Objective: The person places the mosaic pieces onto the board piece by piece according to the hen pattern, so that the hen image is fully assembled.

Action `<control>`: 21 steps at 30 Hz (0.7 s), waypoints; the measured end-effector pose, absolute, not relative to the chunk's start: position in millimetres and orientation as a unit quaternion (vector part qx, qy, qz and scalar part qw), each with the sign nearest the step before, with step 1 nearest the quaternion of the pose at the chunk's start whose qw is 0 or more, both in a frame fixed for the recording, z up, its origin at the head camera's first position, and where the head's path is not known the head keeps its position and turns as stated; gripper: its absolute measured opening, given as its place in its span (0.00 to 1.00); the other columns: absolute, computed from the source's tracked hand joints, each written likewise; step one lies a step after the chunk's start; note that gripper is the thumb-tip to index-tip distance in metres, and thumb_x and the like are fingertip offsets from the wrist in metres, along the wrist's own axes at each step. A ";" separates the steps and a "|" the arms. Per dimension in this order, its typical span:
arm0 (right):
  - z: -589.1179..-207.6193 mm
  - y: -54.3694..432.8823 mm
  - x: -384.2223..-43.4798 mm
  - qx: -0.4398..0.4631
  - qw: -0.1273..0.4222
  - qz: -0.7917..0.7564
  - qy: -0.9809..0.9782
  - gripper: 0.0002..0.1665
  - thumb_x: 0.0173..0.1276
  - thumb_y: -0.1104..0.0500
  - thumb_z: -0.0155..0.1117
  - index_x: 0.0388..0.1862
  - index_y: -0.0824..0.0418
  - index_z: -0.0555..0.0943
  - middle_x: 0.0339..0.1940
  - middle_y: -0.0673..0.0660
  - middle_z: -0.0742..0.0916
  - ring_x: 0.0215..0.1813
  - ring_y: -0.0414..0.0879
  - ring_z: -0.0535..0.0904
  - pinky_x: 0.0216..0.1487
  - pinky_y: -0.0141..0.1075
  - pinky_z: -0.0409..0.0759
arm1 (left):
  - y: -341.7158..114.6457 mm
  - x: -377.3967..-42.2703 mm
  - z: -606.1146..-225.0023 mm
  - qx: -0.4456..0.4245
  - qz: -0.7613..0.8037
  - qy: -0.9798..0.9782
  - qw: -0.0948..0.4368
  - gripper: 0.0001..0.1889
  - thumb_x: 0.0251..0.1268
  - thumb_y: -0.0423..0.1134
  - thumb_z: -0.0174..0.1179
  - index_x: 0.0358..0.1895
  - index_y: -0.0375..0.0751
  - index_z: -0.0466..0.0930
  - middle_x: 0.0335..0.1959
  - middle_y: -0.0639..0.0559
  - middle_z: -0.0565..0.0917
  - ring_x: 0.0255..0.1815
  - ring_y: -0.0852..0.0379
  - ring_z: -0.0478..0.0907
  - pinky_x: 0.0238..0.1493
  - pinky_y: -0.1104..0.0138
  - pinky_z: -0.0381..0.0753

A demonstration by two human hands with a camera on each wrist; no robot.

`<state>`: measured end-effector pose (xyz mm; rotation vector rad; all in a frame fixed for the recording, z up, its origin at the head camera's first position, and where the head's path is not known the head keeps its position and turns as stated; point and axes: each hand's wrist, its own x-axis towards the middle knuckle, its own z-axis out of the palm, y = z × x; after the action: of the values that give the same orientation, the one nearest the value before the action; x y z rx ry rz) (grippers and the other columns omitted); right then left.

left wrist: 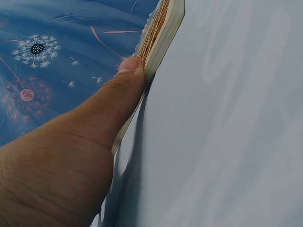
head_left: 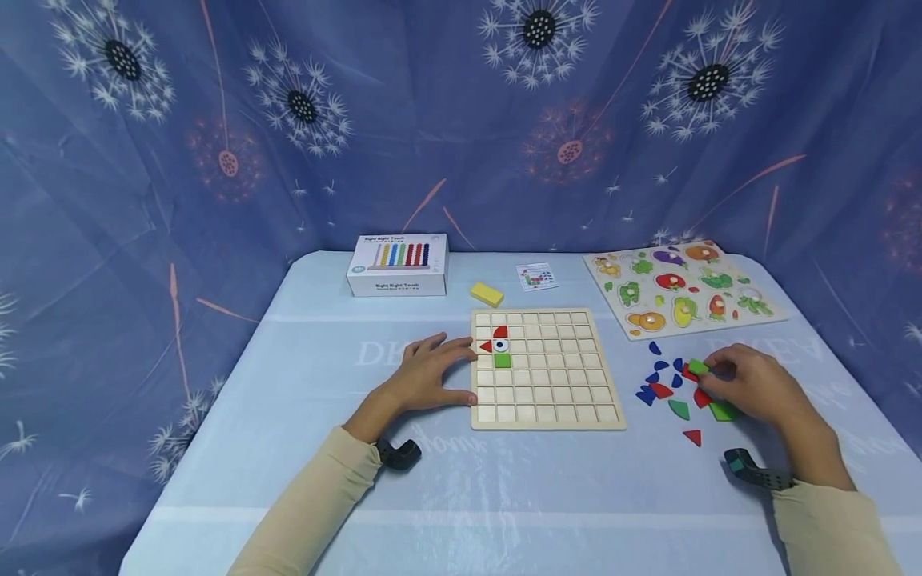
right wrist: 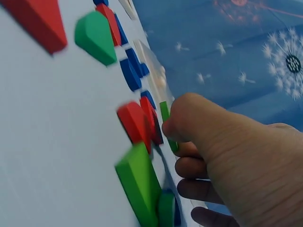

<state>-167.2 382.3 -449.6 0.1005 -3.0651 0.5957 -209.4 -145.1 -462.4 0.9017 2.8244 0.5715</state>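
A wooden grid board [head_left: 549, 392] lies mid-table, with a red quarter piece [head_left: 500, 331], a red triangle [head_left: 486, 346], a white eye piece [head_left: 500, 346] and a green square [head_left: 502, 361] in its upper left cells. My left hand [head_left: 425, 376] rests at the board's left edge, fingers spread; in the left wrist view the thumb [left wrist: 128, 75] touches the board's side. Between thumb and fingers, my right hand [head_left: 756, 384] pinches a green block [head_left: 697, 366], seen edge-on in the right wrist view, above the loose pieces. Below it lie red pieces [right wrist: 134, 120] and a larger green piece [right wrist: 139, 179].
Several blue pieces [head_left: 646, 394], a dark green piece [head_left: 679, 410] and a red triangle [head_left: 692, 438] lie right of the board. Behind stand a white box [head_left: 398, 280], a yellow block [head_left: 487, 294], a small picture card [head_left: 536, 277] and a vegetable puzzle board [head_left: 691, 308]. A blue patterned cloth hangs at the back.
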 end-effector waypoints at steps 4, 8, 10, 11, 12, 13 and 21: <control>-447.5 371.6 -171.2 0.044 0.018 0.190 -0.981 0.24 0.58 0.55 0.78 0.46 0.70 0.83 0.41 0.64 0.84 0.44 0.60 0.78 0.47 0.62 0.76 | -144.6 -209.0 -462.8 0.299 0.187 0.934 0.057 0.39 0.55 0.71 0.67 0.70 0.63 0.72 0.79 0.60 0.61 0.80 0.40 0.48 0.69 0.38 0.48; -444.7 358.1 -177.0 0.060 0.018 0.193 -0.979 0.23 0.58 0.55 0.77 0.46 0.69 0.83 0.42 0.62 0.84 0.44 0.58 0.79 0.47 0.60 0.78 | -143.8 -208.9 -463.6 0.300 0.187 0.934 0.052 0.40 0.55 0.71 0.67 0.70 0.62 0.72 0.79 0.60 0.61 0.80 0.39 0.49 0.69 0.38 0.49; -443.2 350.4 -180.4 0.069 0.015 0.194 -0.978 0.23 0.58 0.55 0.77 0.47 0.69 0.83 0.42 0.62 0.85 0.44 0.58 0.79 0.47 0.60 0.79 | -143.4 -208.9 -463.8 0.300 0.187 0.934 0.052 0.40 0.55 0.71 0.66 0.70 0.63 0.72 0.79 0.60 0.61 0.80 0.39 0.49 0.69 0.39 0.49; -442.4 346.2 -181.8 0.074 0.014 0.194 -0.978 0.23 0.59 0.55 0.77 0.47 0.69 0.83 0.42 0.62 0.85 0.44 0.57 0.80 0.48 0.60 0.79 | -143.2 -208.9 -463.8 0.302 0.188 0.933 0.050 0.39 0.55 0.71 0.66 0.70 0.63 0.72 0.79 0.60 0.62 0.79 0.39 0.50 0.69 0.39 0.49; -441.7 342.0 -183.4 0.079 0.014 0.193 -0.978 0.23 0.59 0.55 0.77 0.47 0.69 0.83 0.42 0.61 0.85 0.45 0.57 0.80 0.48 0.60 0.79 | -143.1 -208.8 -463.6 0.303 0.189 0.933 0.050 0.39 0.55 0.72 0.66 0.70 0.63 0.72 0.79 0.60 0.62 0.79 0.39 0.50 0.69 0.39 0.49; -441.1 337.9 -185.0 0.083 0.014 0.192 -0.978 0.23 0.59 0.55 0.77 0.47 0.68 0.84 0.42 0.61 0.85 0.45 0.57 0.80 0.49 0.60 0.79 | -143.0 -208.8 -463.3 0.305 0.191 0.932 0.048 0.39 0.55 0.72 0.66 0.69 0.62 0.73 0.78 0.59 0.62 0.79 0.39 0.50 0.69 0.39 0.50; -434.3 297.1 -203.8 0.168 0.051 0.185 -0.967 0.17 0.60 0.56 0.76 0.44 0.64 0.84 0.43 0.58 0.85 0.44 0.53 0.81 0.46 0.55 0.79 | -144.1 -209.7 -463.2 0.305 0.184 0.933 0.047 0.39 0.55 0.72 0.66 0.69 0.63 0.72 0.78 0.60 0.62 0.79 0.39 0.50 0.69 0.39 0.50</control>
<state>-203.8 297.1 -434.3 0.5115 -2.9431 0.5640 -209.7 -144.1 -463.2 0.9294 2.8469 0.5617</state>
